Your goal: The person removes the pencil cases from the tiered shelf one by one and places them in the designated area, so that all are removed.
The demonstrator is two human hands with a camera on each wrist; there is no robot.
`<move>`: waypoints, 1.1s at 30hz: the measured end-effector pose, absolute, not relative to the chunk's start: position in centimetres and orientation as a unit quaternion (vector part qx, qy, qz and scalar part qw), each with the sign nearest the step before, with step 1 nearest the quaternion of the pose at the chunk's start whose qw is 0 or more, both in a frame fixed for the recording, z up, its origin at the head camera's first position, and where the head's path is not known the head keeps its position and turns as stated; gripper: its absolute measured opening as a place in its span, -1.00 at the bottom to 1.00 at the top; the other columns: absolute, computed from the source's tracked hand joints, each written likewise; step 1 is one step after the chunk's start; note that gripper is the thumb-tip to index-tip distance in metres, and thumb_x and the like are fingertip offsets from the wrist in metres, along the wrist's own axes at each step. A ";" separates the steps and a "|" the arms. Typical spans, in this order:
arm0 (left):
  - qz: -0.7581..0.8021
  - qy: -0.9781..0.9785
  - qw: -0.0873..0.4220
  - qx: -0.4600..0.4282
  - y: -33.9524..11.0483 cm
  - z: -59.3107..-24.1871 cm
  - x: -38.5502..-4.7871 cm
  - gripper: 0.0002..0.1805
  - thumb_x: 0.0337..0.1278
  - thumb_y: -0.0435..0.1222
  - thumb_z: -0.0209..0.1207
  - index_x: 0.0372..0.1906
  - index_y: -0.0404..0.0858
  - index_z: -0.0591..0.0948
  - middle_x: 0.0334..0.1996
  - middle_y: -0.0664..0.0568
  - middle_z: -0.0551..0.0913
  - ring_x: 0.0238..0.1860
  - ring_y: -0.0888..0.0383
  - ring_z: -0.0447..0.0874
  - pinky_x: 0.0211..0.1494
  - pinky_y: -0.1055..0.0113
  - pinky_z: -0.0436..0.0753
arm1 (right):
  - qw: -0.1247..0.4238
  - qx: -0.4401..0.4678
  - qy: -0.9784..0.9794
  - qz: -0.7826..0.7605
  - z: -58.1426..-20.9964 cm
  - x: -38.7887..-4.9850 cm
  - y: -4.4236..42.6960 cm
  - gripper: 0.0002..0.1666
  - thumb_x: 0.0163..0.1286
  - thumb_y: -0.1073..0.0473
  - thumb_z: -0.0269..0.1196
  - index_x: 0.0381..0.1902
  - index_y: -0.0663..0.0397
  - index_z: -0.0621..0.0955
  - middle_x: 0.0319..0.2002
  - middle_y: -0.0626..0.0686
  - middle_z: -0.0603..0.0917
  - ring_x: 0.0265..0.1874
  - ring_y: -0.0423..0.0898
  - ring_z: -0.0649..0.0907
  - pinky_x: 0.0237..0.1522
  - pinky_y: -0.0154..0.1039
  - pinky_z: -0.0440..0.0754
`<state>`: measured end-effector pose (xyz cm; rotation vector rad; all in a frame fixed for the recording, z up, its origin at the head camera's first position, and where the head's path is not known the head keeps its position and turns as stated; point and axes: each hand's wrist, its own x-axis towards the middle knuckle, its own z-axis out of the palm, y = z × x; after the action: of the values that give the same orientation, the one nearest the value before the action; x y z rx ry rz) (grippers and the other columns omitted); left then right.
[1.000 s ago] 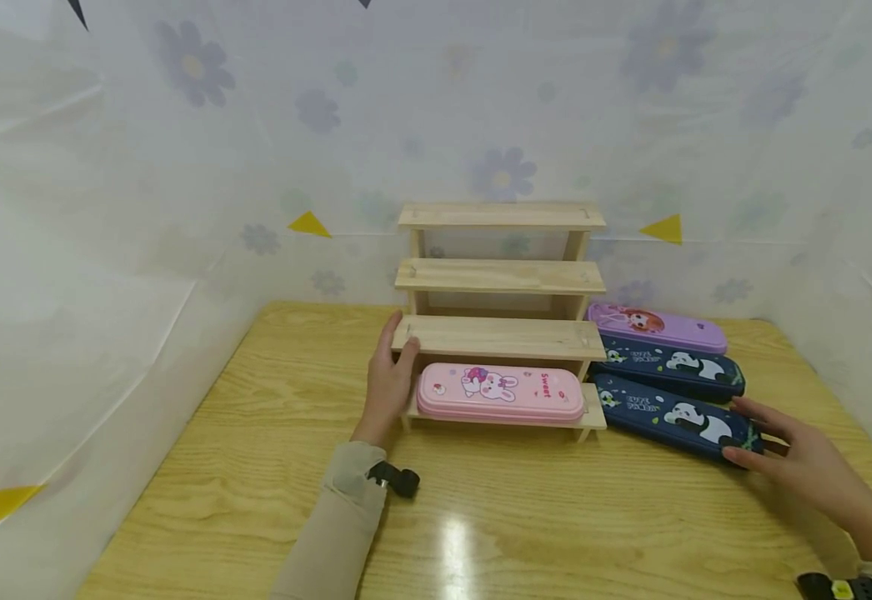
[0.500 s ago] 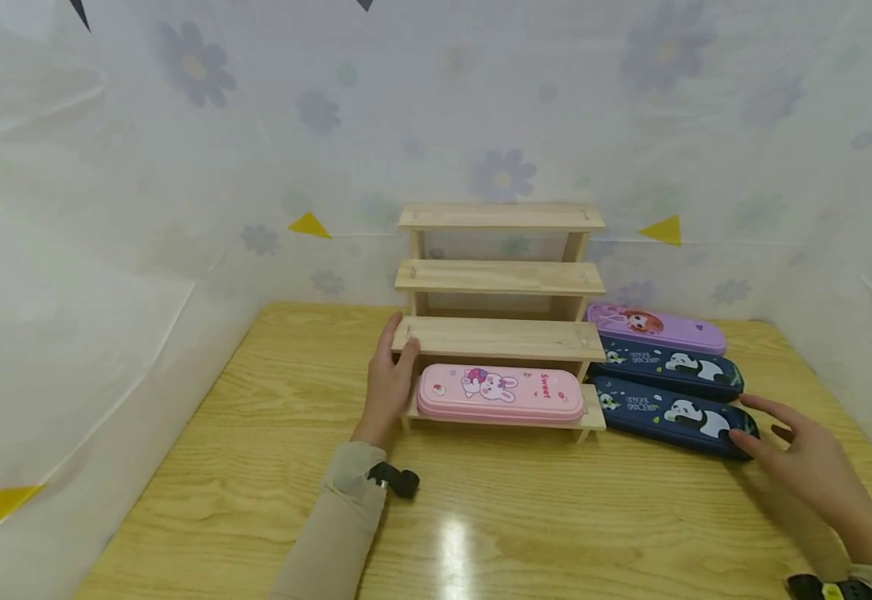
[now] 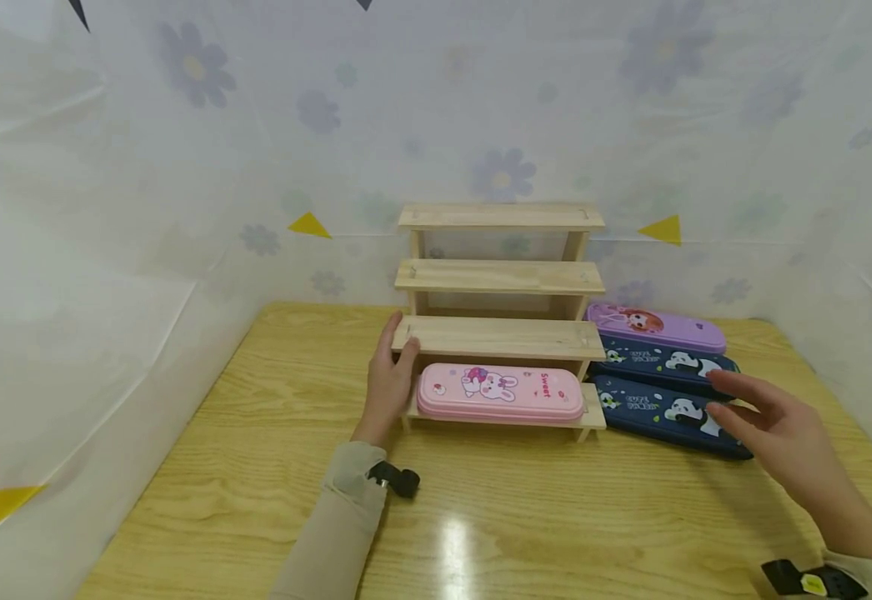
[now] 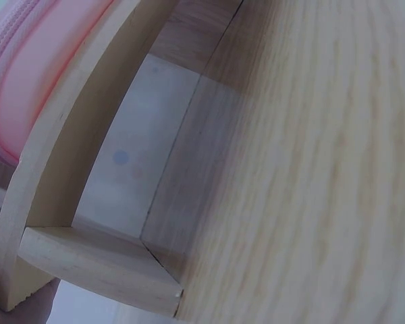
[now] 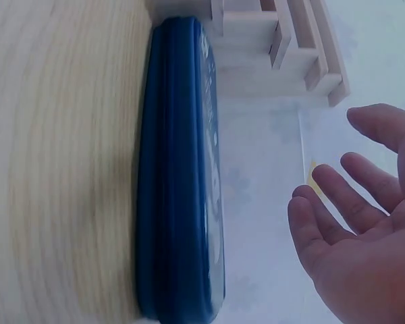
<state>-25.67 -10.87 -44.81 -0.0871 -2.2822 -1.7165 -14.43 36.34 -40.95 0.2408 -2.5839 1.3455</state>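
Observation:
A stepped wooden display shelf stands on the table. My left hand grips the left end of its second tier from the bottom, thumb on top; the left wrist view shows part of that hand at the board's end. On the lowest tier lies a pink pencil case with a rabbit and "Sweet" on it. My right hand hovers, fingers apart and holding nothing, above the right end of the nearer navy panda pencil case. The right wrist view shows that hand clear of the case.
Behind the nearer navy case lie a second navy panda pencil case and a purple one with a cartoon girl. They sit just right of the shelf. A pale flowered sheet surrounds the wood-grain table.
My right hand has let go of the nearer navy pencil case and moved up and left above it. The case's right end has shifted slightly inward. My left hand stays put.

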 end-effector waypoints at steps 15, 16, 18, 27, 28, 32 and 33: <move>-0.596 -0.790 0.140 -0.029 -10.8 -44.8 -25.6 -0.40 0.43 0.03 0.01 0.51 0.22 0.21 0.47 0.18 0.24 0.46 0.10 0.14 0.46 0.02 0.15 | 0.123 0.179 -0.858 0.465 -40.1 -15.4 31.5 -0.42 0.36 0.44 0.24 0.34 0.22 0.46 0.18 -0.25 0.53 0.03 -0.41 0.58 -0.13 -0.52 0.59; -0.595 -0.791 0.140 -0.028 -10.8 -44.8 -25.6 -0.40 0.43 0.03 0.01 0.51 0.23 0.21 0.47 0.19 0.24 0.45 0.10 0.14 0.46 0.02 0.15 | 0.123 0.183 -0.857 0.465 -40.1 -15.5 31.2 -0.41 0.36 0.44 0.24 0.34 0.20 0.46 0.18 -0.24 0.52 0.04 -0.41 0.58 -0.12 -0.51 0.59; -0.595 -0.791 0.140 -0.029 -10.8 -44.8 -25.6 -0.40 0.43 0.04 0.01 0.50 0.23 0.21 0.47 0.19 0.24 0.46 0.10 0.14 0.46 0.01 0.15 | 0.120 0.191 -0.855 0.466 -40.1 -15.6 30.6 -0.39 0.36 0.44 0.25 0.35 0.16 0.45 0.20 -0.20 0.52 0.06 -0.40 0.57 -0.10 -0.51 0.59; -0.594 -0.791 0.142 -0.032 -10.9 -44.7 -25.6 -0.40 0.43 0.05 0.01 0.51 0.23 0.21 0.47 0.19 0.24 0.45 0.10 0.15 0.46 0.01 0.16 | 0.119 0.227 -0.845 0.469 -40.1 -16.2 28.4 -0.34 0.32 0.46 0.27 0.38 0.14 0.44 0.28 0.04 0.48 0.22 -0.30 0.47 0.04 -0.49 0.53; -0.595 -0.791 0.142 -0.032 -10.9 -44.8 -25.6 -0.40 0.43 0.05 0.00 0.51 0.23 0.21 0.47 0.19 0.24 0.45 0.10 0.15 0.46 0.01 0.16 | 0.120 0.231 -0.844 0.469 -40.1 -16.3 28.2 -0.33 0.31 0.47 0.27 0.37 0.16 0.43 0.28 0.05 0.48 0.22 -0.30 0.46 0.04 -0.49 0.53; -0.593 -0.792 0.143 -0.031 -10.9 -44.8 -25.7 -0.40 0.43 0.06 0.01 0.50 0.24 0.21 0.47 0.19 0.24 0.46 0.09 0.15 0.46 0.00 0.16 | 0.121 0.240 -0.843 0.466 -40.1 -16.6 27.3 -0.31 0.29 0.46 0.30 0.37 0.15 0.44 0.29 0.10 0.46 0.23 -0.33 0.44 0.06 -0.51 0.50; -0.593 -0.792 0.143 -0.030 -10.9 -44.8 -25.7 -0.40 0.43 0.05 0.01 0.50 0.24 0.21 0.47 0.19 0.24 0.46 0.09 0.15 0.46 0.00 0.16 | 0.120 0.240 -0.844 0.464 -40.1 -16.7 27.0 -0.31 0.29 0.45 0.31 0.37 0.14 0.44 0.30 0.11 0.46 0.24 -0.33 0.43 0.06 -0.51 0.50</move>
<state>-25.65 -10.87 -44.78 -0.0878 -2.2834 -1.7101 -16.72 27.02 -40.08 0.7012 -2.4663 1.3566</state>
